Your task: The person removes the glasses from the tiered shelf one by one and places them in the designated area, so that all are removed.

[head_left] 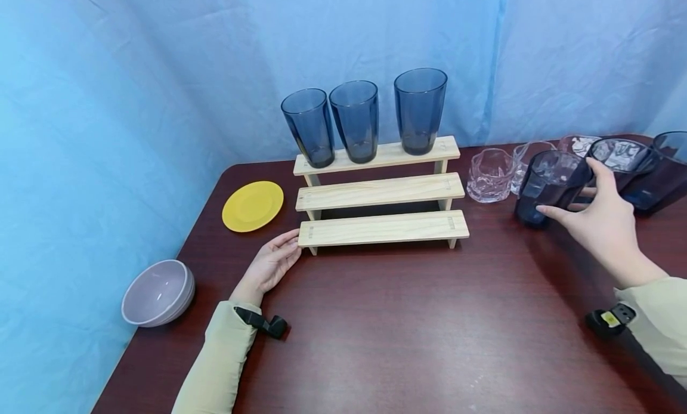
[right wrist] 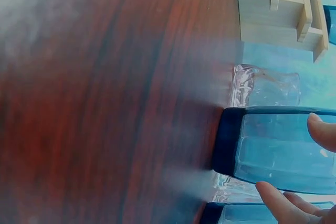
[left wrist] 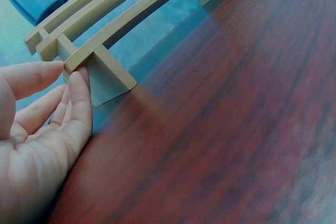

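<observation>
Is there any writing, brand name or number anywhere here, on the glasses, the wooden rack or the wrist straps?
None can be read.
The blue glasses, wooden rack, yellow plate and bowl are plain.
The black clip near the right hand carries a small yellow patch, too small to read.

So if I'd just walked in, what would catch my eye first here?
Probably the three tall blue glasses lined up on the top step of the wooden stepped rack at the back of the dark table. Next, the right hand closing round another blue glass among the glassware on the right, while the left hand touches the rack's lowest step. A yellow plate lies left of the rack.
</observation>
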Motion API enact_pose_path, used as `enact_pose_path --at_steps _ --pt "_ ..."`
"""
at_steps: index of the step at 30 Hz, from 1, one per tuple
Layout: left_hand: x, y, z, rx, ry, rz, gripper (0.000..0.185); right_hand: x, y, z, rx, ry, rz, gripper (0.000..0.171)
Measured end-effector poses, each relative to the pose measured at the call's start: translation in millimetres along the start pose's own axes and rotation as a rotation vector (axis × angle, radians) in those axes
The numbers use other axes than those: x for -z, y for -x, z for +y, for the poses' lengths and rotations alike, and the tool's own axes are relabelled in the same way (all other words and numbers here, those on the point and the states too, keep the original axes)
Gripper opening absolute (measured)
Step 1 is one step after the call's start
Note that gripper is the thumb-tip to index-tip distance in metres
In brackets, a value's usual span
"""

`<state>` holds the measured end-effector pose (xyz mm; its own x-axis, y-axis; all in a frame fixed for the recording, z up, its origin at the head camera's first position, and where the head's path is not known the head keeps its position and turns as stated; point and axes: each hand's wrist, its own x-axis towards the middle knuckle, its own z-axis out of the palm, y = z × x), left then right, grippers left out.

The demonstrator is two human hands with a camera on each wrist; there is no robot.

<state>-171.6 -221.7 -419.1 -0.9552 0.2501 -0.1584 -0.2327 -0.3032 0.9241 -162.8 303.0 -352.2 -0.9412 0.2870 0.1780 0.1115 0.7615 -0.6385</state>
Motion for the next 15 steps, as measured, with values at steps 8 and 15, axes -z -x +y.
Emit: enact_pose_path --at_steps 8,15 --pt "-8.1 0.6 9.5 0.076 0.043 0.060 0.053 -0.5 -4.2 2.2 0.020 0.011 0.005 0.098" --pt "-5.8 -1.3 6.5 0.076 0.030 0.059 0.053 -1.3 -4.0 2.4 0.030 0.033 0.032 0.095"
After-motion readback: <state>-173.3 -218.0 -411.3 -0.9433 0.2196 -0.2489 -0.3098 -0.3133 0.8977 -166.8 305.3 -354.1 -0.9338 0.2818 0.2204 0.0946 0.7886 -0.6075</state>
